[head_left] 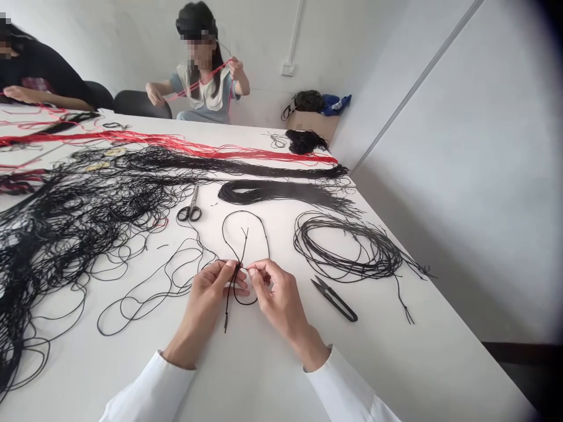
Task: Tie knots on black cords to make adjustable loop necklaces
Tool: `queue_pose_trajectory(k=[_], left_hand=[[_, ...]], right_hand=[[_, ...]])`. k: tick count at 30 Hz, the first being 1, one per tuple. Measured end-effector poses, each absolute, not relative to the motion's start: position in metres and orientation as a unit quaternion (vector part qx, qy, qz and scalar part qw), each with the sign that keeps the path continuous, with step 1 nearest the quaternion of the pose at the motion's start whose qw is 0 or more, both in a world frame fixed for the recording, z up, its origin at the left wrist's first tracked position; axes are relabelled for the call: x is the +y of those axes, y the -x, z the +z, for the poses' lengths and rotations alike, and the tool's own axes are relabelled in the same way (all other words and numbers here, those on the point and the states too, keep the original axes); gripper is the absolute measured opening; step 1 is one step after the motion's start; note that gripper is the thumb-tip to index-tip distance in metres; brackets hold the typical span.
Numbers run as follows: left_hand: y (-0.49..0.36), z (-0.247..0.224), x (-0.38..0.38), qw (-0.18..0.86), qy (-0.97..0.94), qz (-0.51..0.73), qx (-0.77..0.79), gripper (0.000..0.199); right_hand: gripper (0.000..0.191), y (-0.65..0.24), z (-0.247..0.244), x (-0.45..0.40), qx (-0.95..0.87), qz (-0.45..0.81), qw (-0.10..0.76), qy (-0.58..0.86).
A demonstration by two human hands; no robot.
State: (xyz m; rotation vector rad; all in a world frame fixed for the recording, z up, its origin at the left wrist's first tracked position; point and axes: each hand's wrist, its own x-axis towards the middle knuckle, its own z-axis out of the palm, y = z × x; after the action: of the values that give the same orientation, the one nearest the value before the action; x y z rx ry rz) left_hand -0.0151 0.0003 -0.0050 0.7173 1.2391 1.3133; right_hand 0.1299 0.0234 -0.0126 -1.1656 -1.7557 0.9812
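A looped black cord (267, 233) lies between my hands, with a crossing where its strands meet and knotted ends hanging toward me. My left hand (215, 284) pinches this crossing between thumb and fingers. Just to the right, my right hand (275, 287) has thumb and forefinger closed on a strand of the same cord. From the left hand a long thin black cord (132, 300) trails in loose loops over the table. Thread snips (336, 300) lie to the right of my right hand. Scissors (190, 211) with black handles rest beyond my left hand.
On the white table (250, 375), a tangled heap of black cord (83, 217) spreads at left. A coil of black cords (352, 249) lies at right. Farther back are a black bundle (281, 193) and red cords (211, 149). Across the table a person (204, 88) stretches red cord; another sits far left.
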Motion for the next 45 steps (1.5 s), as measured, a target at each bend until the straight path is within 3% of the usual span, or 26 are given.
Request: queue_pose_trajectory(k=[15,23,28,35,45], left_hand=[[0.014,-0.004,-0.001,0.553,-0.317,0.559,0.531,0.035],[0.009,-0.005,-0.003,0.533,-0.390,0.522,0.540,0.037],[0.005,-0.001,-0.006,0.524,-0.434,0.486,0.549,0.038],[0.009,-0.004,-0.002,0.557,-0.344,0.531,0.537,0.036],[0.015,-0.010,0.001,0.533,-0.298,0.567,0.553,0.041]], right_hand=[[0.021,-0.129,-0.012,0.021,-0.710,0.372,0.393,0.450],[0.032,-0.127,-0.004,0.022,-0.651,0.426,0.384,0.498],[0.021,-0.129,-0.003,0.025,-0.639,0.439,0.413,0.478],[0.031,-0.132,-0.001,0.026,-0.608,0.508,0.371,0.484],[0.023,-0.131,-0.003,0.023,-0.711,0.377,0.375,0.461]])
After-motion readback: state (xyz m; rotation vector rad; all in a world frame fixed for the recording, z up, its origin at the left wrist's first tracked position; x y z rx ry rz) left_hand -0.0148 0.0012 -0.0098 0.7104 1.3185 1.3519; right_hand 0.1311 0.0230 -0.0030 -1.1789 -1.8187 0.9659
